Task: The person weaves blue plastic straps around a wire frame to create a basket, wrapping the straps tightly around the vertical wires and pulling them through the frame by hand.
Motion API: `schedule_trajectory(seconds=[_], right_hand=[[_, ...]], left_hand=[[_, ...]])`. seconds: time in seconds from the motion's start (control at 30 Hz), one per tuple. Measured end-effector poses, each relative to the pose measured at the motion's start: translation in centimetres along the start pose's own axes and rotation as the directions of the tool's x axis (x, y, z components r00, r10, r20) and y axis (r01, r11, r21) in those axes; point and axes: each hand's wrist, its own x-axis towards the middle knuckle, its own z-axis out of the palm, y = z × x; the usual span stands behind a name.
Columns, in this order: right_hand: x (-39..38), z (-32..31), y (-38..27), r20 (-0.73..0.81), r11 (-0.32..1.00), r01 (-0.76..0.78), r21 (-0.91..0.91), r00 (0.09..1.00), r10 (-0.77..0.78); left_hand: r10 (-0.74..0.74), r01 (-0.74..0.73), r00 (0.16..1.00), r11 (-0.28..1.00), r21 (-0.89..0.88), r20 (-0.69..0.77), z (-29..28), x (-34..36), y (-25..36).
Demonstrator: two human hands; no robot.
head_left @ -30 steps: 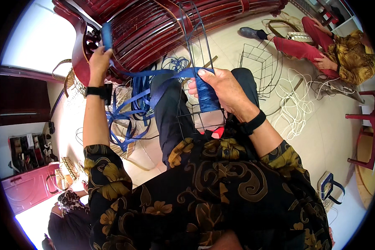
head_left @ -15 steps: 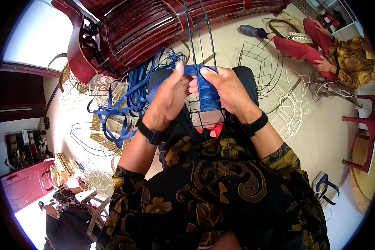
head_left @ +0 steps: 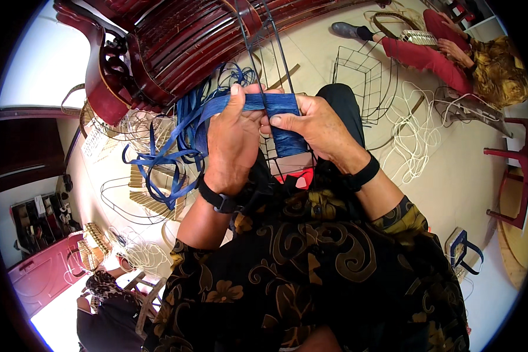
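Observation:
A black wire frame stands upright before me between my knees, its far end leaning over the bench. Blue flat strip is wound tightly around its rods, making a wrapped blue section. From there a blue strip runs left across the rods, over the fingers of my left hand, whose thumb points up. That hand is closed on the strip. My right hand grips the wrapped section at its right edge, thumb across the front. Its other fingers are partly hidden behind the winding.
Loose blue strips hang at my left. A dark red slatted bench stands ahead. At right are a wire basket frame, white cord and a seated person; another person is at lower left.
The far end of the wire frame has tipped left. The strip is now stretched flatter across the rods, and my right thumb has slid lower on the winding.

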Motion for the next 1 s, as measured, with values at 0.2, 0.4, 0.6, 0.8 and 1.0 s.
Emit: schedule_trajectory(seconds=[0.2, 0.4, 0.6, 0.8, 1.0], right_hand=[[0.4, -0.5, 0.8, -0.003, 0.995, -0.013, -0.098, 1.0, 0.013], [0.8, -0.9, 0.4, 0.025, 0.985, -0.025, -0.172, 0.999, 0.03], [0.9, -0.6, 0.0, 0.058, 0.986, -0.064, -0.155, 0.996, 0.074], [0.9, -0.9, 0.8, 0.047, 0.983, -0.05, -0.174, 0.997, 0.059], [1.5, -0.8, -0.6, 0.076, 0.976, 0.025, -0.218, 0.997, -0.009]], left_hand=[[0.064, -0.064, 0.998, 0.998, -0.028, -0.029, -1.0, 0.7, 0.2], [0.272, -0.08, 0.936, 0.78, 0.621, -0.221, -0.6, -0.1, 0.8], [0.389, -0.368, 0.92, 0.816, 0.446, 0.048, -2.5, 0.8, -0.1], [0.328, -0.314, 0.943, 0.828, 0.464, 0.053, -3.6, 1.0, 0.0], [0.299, -0.291, 0.952, 0.826, 0.483, 0.063, -2.7, 0.5, 0.6]])
